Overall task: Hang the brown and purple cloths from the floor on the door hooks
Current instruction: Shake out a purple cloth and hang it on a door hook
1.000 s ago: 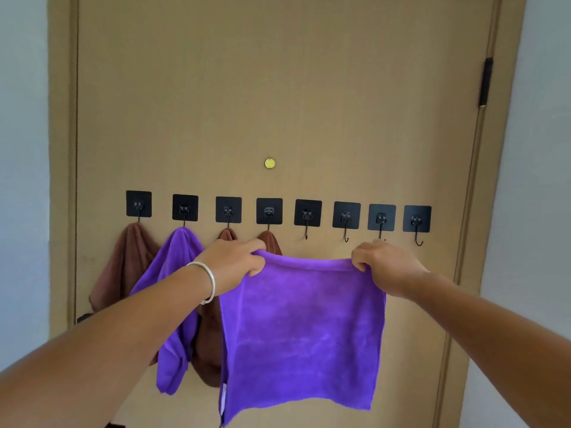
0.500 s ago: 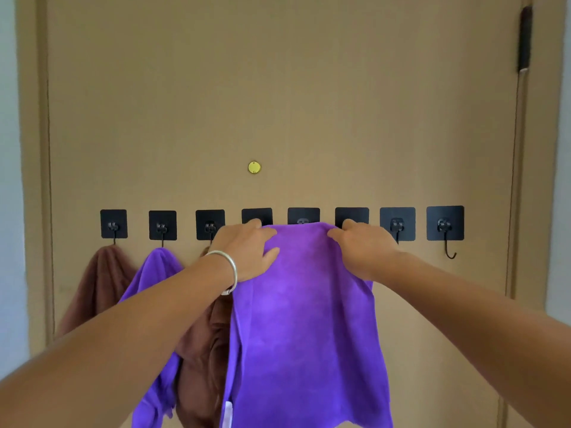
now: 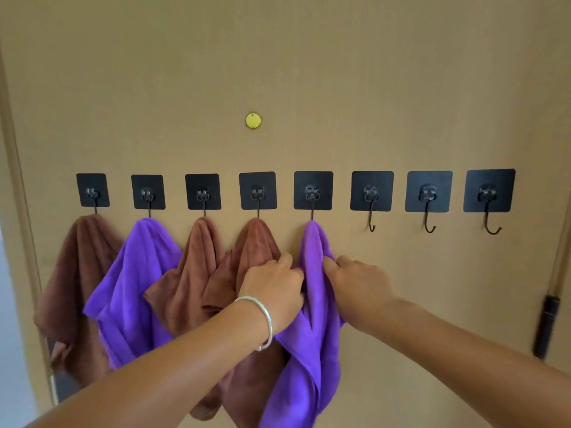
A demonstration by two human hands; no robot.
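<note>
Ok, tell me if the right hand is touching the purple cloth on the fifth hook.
Touching. The head view shows the right hand with fingers pressed into the purple cloth.

A second ago the soft purple microfibre cloth (image 3: 312, 304) was stretched flat, its top edge pinched between both hands below the hooks. Now it hangs bunched from the fifth black square adhesive hook (image 3: 312, 193), its peak just above the fingertips. The left hand (image 3: 275, 288) and right hand (image 3: 355, 281) have dropped lower and closed in, gripping the gathered folds between them.
</note>
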